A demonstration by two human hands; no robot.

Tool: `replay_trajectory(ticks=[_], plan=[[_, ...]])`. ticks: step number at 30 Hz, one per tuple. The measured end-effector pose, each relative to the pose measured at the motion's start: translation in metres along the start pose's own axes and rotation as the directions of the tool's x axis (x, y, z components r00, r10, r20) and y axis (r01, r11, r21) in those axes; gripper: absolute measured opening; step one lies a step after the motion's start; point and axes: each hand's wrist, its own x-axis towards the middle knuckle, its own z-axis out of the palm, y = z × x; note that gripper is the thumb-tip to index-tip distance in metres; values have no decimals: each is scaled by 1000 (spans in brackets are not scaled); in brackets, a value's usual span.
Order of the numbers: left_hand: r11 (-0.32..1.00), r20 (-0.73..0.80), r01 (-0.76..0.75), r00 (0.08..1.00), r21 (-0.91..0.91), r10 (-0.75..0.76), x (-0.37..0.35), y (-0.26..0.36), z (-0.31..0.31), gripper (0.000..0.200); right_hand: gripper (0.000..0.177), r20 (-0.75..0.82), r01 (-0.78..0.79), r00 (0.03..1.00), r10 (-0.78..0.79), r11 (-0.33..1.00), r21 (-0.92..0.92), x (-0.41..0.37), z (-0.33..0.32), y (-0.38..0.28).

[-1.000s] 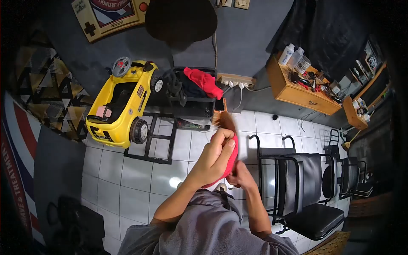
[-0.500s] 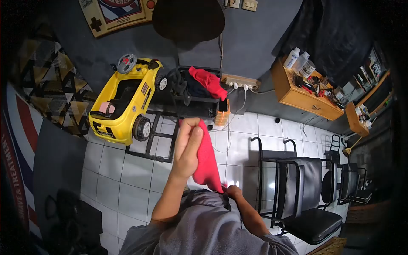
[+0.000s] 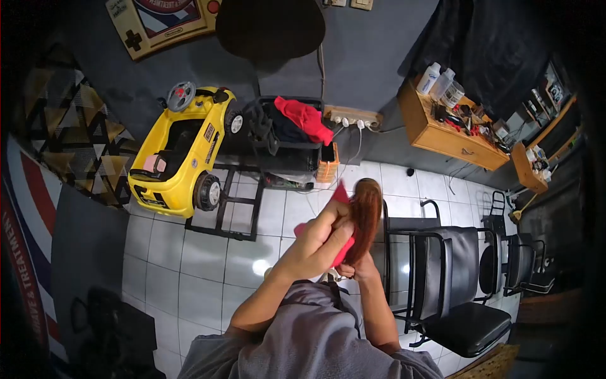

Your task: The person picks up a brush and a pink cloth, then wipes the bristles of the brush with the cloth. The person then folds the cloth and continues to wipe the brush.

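My left hand [image 3: 325, 240] is closed on a red cloth [image 3: 341, 192], whose folds stick out above the fingers and beside the wrist. Right against that cloth stands a long, rounded, glossy reddish-brown thing [image 3: 366, 221], shaped like a shoe and dark at its upper end; I cannot tell its exact kind. At its lower end, the fingers of my right hand [image 3: 361, 268] are curled round it, partly hidden behind it. Both hands are close together in front of my grey shirt [image 3: 290, 335].
A yellow toy car [image 3: 183, 151] stands left by a black metal frame [image 3: 221, 230]. Behind my hands, a dark crate [image 3: 293, 158] has another red cloth [image 3: 303, 119] on top. Black chairs [image 3: 457, 265] stand at the right, below a wooden drawer shelf [image 3: 442, 142] with bottles and tools.
My left hand has come down and right, and the cloth, stretched out before, is now bunched in it. My right hand has risen, bringing the reddish-brown thing into view.
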Motion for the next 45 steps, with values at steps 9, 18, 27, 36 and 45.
replay_trajectory(ticks=[9,18,27,36,45], plan=[[995,-280,-46,960,-84,21,1,25,-17,15,56,-247,-325,905,347,186,-927,31,-150,161],[958,-335,59,929,-281,-155,-6,13,-23,14,67,-687,-674,674,270,-154,-722,-22,-203,223],[747,-356,120,823,-654,-443,2,-20,7,22,51,-359,2,930,-80,977,-212,-4,-51,43],[833,-317,15,921,-553,-227,6,-7,-11,16,50,-75,-35,996,-53,536,-843,32,-101,134],[868,-361,-25,915,-495,-180,-17,-6,-33,15,66,-520,-511,780,348,-125,-850,-11,-158,189]])
